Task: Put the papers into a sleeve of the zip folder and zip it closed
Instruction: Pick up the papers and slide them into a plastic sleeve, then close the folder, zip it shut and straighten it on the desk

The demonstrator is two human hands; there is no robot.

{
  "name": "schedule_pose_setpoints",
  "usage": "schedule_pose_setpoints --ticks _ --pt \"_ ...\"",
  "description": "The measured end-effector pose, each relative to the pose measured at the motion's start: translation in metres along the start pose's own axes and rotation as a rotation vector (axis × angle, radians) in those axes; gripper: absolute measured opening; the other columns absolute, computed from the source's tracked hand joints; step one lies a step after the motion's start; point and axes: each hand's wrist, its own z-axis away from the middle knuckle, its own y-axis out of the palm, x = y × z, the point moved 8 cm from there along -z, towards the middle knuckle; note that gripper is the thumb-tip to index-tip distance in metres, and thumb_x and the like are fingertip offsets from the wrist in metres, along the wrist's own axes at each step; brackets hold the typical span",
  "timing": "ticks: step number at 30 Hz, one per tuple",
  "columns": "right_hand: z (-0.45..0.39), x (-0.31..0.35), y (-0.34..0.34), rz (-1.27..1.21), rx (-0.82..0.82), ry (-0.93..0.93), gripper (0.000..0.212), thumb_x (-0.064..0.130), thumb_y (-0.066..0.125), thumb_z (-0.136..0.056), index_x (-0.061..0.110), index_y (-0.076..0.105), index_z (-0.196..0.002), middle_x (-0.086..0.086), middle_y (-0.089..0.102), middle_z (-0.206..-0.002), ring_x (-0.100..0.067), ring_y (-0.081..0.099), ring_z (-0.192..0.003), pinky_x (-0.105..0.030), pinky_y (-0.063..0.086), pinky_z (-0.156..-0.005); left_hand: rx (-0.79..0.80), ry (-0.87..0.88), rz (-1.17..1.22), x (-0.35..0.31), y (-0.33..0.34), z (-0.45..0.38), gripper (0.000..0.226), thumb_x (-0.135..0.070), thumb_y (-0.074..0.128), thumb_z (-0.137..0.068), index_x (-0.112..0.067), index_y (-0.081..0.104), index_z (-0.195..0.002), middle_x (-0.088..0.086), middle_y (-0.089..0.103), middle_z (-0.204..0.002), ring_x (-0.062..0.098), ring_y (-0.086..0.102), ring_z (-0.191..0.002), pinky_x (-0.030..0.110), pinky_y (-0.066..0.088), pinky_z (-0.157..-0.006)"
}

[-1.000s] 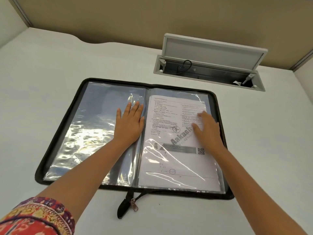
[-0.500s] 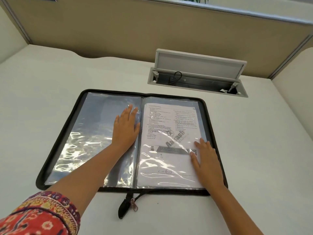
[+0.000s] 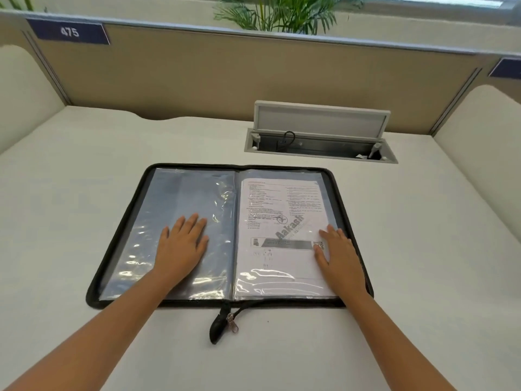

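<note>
Surface: white desk (image 3: pixel 84 198), filling the lower and middle frame.
Room: tan partition (image 3: pixel 197 80) across the upper frame; blue plate "475" (image 3: pixel 69 32) at upper left; green plant (image 3: pixel 276 12) behind it at top centre.
Cable box (image 3: pixel 320 143): recessed in the desk, right of centre, lid raised; black cable inside.
Zip folder (image 3: pixel 118 238): centre frame, lying open and flat, black zip border all round.
Left sleeve (image 3: pixel 169 198): clear plastic, no sheet visible inside.
Right sleeve: holds the papers (image 3: pixel 282 210), printed, under glossy film.
Zip pull (image 3: pixel 222 324): below the spine, resting on the desk.
Left hand (image 3: pixel 181 248): flat, fingers spread, palm down on the left sleeve, grasping nothing.
Right hand (image 3: pixel 339 253): flat, palm down on the papers' right edge, grasping nothing.
</note>
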Motion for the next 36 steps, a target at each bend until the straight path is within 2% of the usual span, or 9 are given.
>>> schedule_pose_setpoints --ticks 9,14,18,21,24,28,31,34,36 --pt "0.002 0.001 -0.002 -0.010 -0.010 -0.010 0.044 0.034 0.044 -0.095 0.017 0.044 -0.136 -0.004 0.035 -0.150 -0.021 0.022 -0.142 -0.036 0.015 -0.117 -0.112 -0.231 -0.044 0.054 -0.019 0.032 0.043 -0.024 0.036 -0.095 -0.022 0.037 -0.137 -0.001 0.029 -0.151 0.032 0.011 -0.141 0.060 0.007 -0.109" --pt "0.001 0.001 -0.002 0.000 -0.011 -0.020 0.043 0.033 0.045 -0.095 0.017 0.045 -0.135 -0.005 0.035 -0.149 -0.023 0.023 -0.142 -0.037 0.016 -0.117 -0.197 -0.578 0.146 0.111 -0.027 0.063 0.056 -0.022 0.039 -0.094 -0.025 0.016 -0.145 0.005 0.011 -0.156 0.036 0.008 -0.140 0.066 0.008 -0.105" --pt "0.000 0.000 -0.001 -0.005 -0.017 -0.016 0.042 0.033 0.045 -0.094 0.016 0.047 -0.133 -0.006 0.037 -0.148 -0.024 0.025 -0.141 -0.039 0.020 -0.116 -0.206 -0.683 0.183 0.122 -0.033 0.070 0.059 -0.020 0.050 -0.088 -0.009 0.025 -0.140 0.027 0.044 -0.131 0.046 0.039 -0.117 0.059 0.031 -0.093" --pt "-0.001 0.002 -0.001 0.024 -0.021 -0.027 0.042 0.033 0.045 -0.094 0.015 0.047 -0.132 -0.007 0.038 -0.147 -0.026 0.026 -0.140 -0.041 0.022 -0.116 -0.156 -0.690 0.209 0.131 -0.035 0.061 0.046 -0.021 0.051 -0.088 -0.003 0.040 -0.129 0.028 0.046 -0.125 0.045 0.039 -0.116 0.055 0.034 -0.093" --pt "0.000 0.002 -0.002 0.035 -0.024 -0.032 0.042 0.031 0.045 -0.095 0.014 0.047 -0.133 -0.008 0.038 -0.147 -0.027 0.026 -0.140 -0.041 0.021 -0.116 -0.147 -0.793 0.477 0.159 -0.034 0.052 0.034 -0.023 0.051 -0.085 -0.003 0.055 -0.112 0.028 0.055 -0.114 0.045 0.048 -0.107 0.049 0.039 -0.093" --pt "0.001 0.003 -0.001 0.052 -0.028 -0.030 0.042 0.030 0.044 -0.095 0.014 0.046 -0.133 -0.008 0.037 -0.148 -0.027 0.026 -0.140 -0.041 0.018 -0.116 -0.178 -0.798 0.838 0.181 -0.041 0.047 0.017 -0.008 0.051 -0.077 -0.001 0.062 -0.067 0.021 0.058 -0.069 0.031 0.053 -0.067 0.035 0.042 -0.062" --pt "0.001 0.004 0.000 0.049 -0.040 -0.029 0.041 0.030 0.045 -0.095 0.014 0.046 -0.133 -0.008 0.038 -0.147 -0.027 0.026 -0.140 -0.042 0.018 -0.116 -0.260 -0.754 1.026 0.183 -0.065 0.047 0.014 -0.007 0.059 -0.079 0.001 0.067 -0.088 0.012 0.061 -0.069 0.026 0.055 -0.064 0.030 0.038 -0.059" --pt "0.000 0.003 0.000 0.065 -0.032 -0.028 0.041 0.030 0.045 -0.095 0.015 0.046 -0.133 -0.008 0.037 -0.147 -0.027 0.026 -0.140 -0.043 0.019 -0.116 -0.162 -0.595 1.089 0.168 -0.097 0.041 0.011 -0.006 0.053 -0.088 -0.010 0.063 -0.091 -0.012 0.065 -0.049 0.003 0.060 -0.045 0.025 0.044 -0.059" --pt "-0.001 0.003 0.001 0.084 -0.019 -0.025 0.043 0.031 0.044 -0.095 0.015 0.044 -0.134 -0.008 0.036 -0.148 -0.027 0.026 -0.140 -0.043 0.020 -0.116 -0.099 -0.472 1.121 0.154 -0.121 0.040 0.016 -0.009 0.050 -0.091 -0.014 0.062 -0.101 -0.016 0.068 -0.055 -0.001 0.062 -0.048 0.021 0.051 -0.058"
